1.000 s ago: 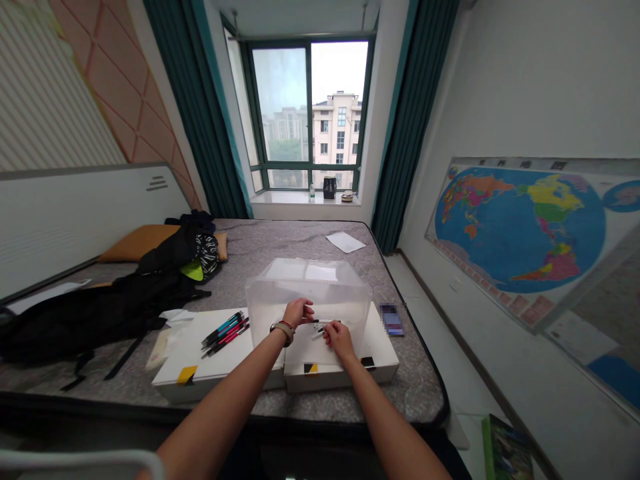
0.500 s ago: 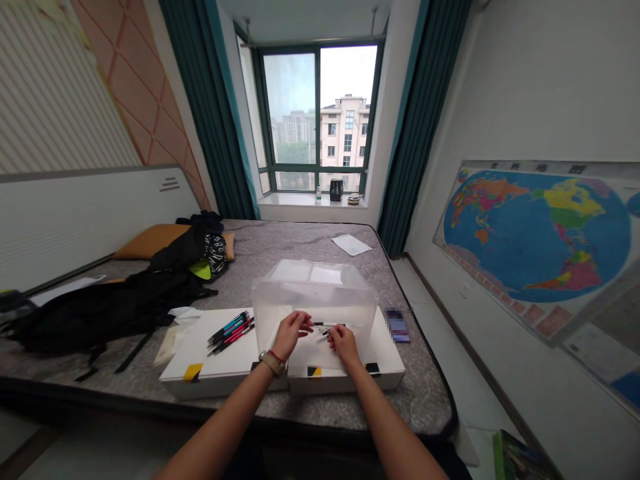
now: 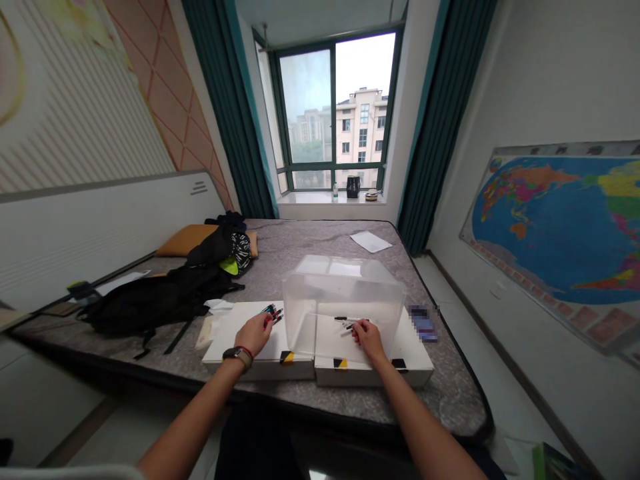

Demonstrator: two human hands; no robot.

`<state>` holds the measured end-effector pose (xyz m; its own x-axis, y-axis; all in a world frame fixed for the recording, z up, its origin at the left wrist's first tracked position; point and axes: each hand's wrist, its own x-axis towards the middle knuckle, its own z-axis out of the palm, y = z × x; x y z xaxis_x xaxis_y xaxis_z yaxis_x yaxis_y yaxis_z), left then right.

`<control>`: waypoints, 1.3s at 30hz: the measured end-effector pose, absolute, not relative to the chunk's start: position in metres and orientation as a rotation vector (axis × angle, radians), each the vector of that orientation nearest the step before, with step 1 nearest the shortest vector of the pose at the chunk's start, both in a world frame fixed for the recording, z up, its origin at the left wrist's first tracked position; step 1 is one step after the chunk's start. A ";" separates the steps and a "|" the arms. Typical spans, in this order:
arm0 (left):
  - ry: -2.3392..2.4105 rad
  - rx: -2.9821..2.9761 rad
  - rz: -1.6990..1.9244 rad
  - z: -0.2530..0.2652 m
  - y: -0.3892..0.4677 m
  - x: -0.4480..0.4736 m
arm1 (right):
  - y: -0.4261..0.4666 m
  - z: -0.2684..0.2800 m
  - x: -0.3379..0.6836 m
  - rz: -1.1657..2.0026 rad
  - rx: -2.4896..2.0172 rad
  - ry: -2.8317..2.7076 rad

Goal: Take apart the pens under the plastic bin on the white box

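Note:
My left hand (image 3: 254, 332) is at the near end of a bunch of pens (image 3: 273, 312) on the left white box (image 3: 240, 353). Its fingers are curled around a pen there, and the hand hides much of the bunch; blue and red barrels show beyond the fingertips. In front of the clear plastic bin (image 3: 305, 293), which lies with its open side toward me, my right hand (image 3: 369, 339) is closed, thumb and fingers pinching a pen. A few dark and white pens (image 3: 341, 319) lie beside those fingertips, within the bin.
The bin straddles the left box and a right white box (image 3: 350, 379) on the mattress (image 3: 310, 233). A blurred-out phone (image 3: 424, 325) lies to the right, tissues (image 3: 219, 307) to the left. Farther off are a black backpack (image 3: 135, 303) and a paper sheet (image 3: 371, 241).
My left hand has moved left, out of the bin's opening to the bunch of pens. My right hand stays by the pens in the bin. The camera view has turned left.

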<state>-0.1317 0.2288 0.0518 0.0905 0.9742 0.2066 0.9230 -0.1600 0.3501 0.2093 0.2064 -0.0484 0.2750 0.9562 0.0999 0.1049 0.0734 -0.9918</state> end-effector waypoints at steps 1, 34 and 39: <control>1.954 2.268 0.454 0.051 0.240 -0.133 | 0.206 -0.048 0.209 0.884 -1.339 -1.112; 1.747 2.548 0.164 0.018 0.266 -0.126 | 0.209 -0.056 0.211 0.830 -1.421 -1.135; 1.697 2.578 0.512 0.023 0.256 -0.131 | 0.209 -0.056 0.210 0.831 -1.415 -1.131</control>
<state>-0.1315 0.2562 0.0233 0.3578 0.8961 0.2626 0.8918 -0.4113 0.1883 0.2103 0.2094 -0.0561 0.3011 0.9484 0.0998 0.1875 0.0438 -0.9813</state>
